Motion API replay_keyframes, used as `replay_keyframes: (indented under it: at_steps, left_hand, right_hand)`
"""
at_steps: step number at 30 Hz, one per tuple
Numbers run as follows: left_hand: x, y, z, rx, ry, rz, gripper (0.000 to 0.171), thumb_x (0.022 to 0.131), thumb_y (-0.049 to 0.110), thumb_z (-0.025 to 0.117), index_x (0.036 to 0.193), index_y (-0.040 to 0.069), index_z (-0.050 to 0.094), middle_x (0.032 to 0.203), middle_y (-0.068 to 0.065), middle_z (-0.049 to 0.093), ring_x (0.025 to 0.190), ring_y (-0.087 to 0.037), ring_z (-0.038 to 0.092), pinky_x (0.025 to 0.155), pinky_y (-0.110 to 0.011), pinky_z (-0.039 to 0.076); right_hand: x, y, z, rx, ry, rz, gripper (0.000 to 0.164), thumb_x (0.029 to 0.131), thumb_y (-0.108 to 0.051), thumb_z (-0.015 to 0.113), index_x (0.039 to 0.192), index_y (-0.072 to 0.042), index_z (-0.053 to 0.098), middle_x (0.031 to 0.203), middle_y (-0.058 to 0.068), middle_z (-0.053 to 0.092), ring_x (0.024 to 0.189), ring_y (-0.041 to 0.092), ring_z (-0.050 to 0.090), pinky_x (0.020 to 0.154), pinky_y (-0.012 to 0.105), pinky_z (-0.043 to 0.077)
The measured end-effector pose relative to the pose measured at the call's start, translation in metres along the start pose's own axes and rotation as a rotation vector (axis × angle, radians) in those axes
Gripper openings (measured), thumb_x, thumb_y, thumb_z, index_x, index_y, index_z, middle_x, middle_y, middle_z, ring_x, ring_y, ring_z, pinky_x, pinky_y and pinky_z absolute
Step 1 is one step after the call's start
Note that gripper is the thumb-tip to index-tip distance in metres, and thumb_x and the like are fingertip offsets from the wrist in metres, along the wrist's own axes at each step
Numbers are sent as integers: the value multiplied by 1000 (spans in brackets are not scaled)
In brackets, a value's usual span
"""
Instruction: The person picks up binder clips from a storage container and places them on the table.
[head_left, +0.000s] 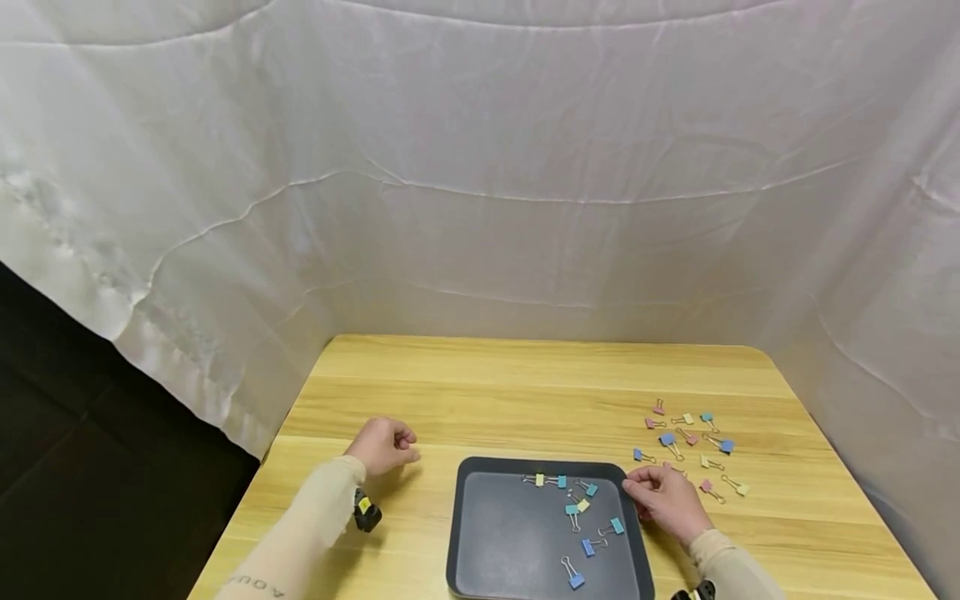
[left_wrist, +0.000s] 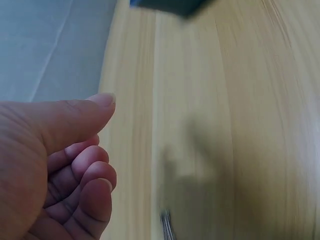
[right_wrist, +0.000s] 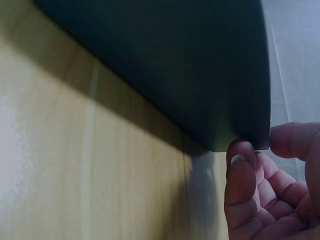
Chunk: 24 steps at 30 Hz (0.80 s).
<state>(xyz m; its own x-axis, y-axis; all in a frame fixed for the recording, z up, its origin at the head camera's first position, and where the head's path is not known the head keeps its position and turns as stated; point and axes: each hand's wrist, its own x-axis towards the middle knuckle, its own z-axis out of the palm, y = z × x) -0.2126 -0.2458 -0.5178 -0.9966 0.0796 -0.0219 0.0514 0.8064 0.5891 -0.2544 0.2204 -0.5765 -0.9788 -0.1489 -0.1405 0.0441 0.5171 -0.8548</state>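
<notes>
My right hand [head_left: 671, 504] pinches the upper right corner of a dark grey tray [head_left: 510, 533] between thumb and fingers. From the right wrist view, the tray's underside [right_wrist: 175, 65] slants above the wooden table, fingertips at its rim. Inside the tray, mostly toward its right side, lie several binder clips, among them a yellow clip [head_left: 539, 480], a teal clip [head_left: 617, 526] and a blue clip [head_left: 576, 581]. To the left of the tray, my left hand [head_left: 384, 446] hovers over the table holding nothing, fingers loosely curled, as the left wrist view also shows.
Beyond my right hand, more binder clips in pink, yellow, teal and blue are scattered on the wooden table [head_left: 450, 400], such as a blue clip [head_left: 726, 446] and a pink clip [head_left: 707, 486]. A pale curtain [head_left: 525, 250] hangs behind the table and along its sides.
</notes>
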Motion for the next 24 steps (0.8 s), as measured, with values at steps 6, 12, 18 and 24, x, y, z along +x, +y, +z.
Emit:
replay_keyframes:
  at_steps: [6, 12, 18, 24]
  left_hand:
    - [8, 30, 18, 16, -33, 141, 19, 78, 16, 80, 89, 4, 70, 72, 9, 58, 67, -5, 53, 67, -25, 49]
    - [15, 62, 39, 21, -71, 233, 21, 76, 18, 82, 88, 4, 70, 72, 8, 58, 66, -4, 51, 65, -22, 48]
    - [19, 92, 58, 65, -136, 290, 24, 75, 20, 83, 91, 7, 73, 76, 6, 63, 69, -2, 54, 64, -17, 47]
    - [22, 118, 83, 126, -206, 386, 25, 74, 23, 84, 92, 10, 74, 76, 9, 65, 68, 4, 53, 65, -11, 44]
  right_hand:
    - [-1, 0, 1, 6, 5, 2, 17, 88, -14, 68, 96, 1, 68, 71, 5, 65, 57, 17, 60, 54, 29, 52]
    - [-1, -1, 2, 11, 0, -1, 17, 88, -14, 68, 96, 1, 67, 73, 5, 66, 59, 17, 60, 54, 29, 52]
    - [-1, -2, 2, 8, 0, 2, 18, 88, -15, 69, 97, 1, 68, 73, 6, 66, 59, 17, 60, 55, 28, 52]
    - [0, 0, 2, 0, 4, -9, 18, 88, -14, 68, 97, 1, 67, 73, 5, 66, 59, 17, 60, 55, 28, 52]
